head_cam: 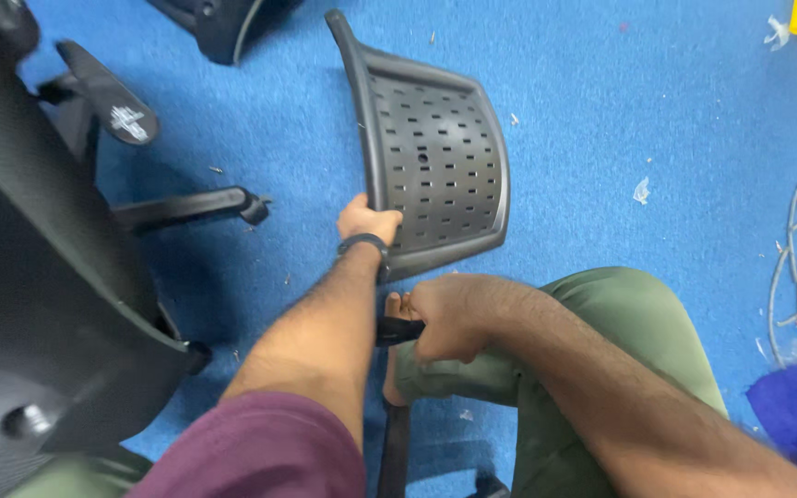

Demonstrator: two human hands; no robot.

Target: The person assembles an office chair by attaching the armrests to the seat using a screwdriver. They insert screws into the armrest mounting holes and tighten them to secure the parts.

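A perforated black plastic chair back (435,157) lies flat on blue carpet (601,111), steadied at its lower edge by the left hand (368,221), fingers curled over the rim. The right hand (449,318) is fisted around a black handle (398,332) beside the knee.

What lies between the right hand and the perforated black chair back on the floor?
Nothing visible. The left hand already holds the chair back at its edge; the right hand, shut on a black handle, has only blue carpet before it.
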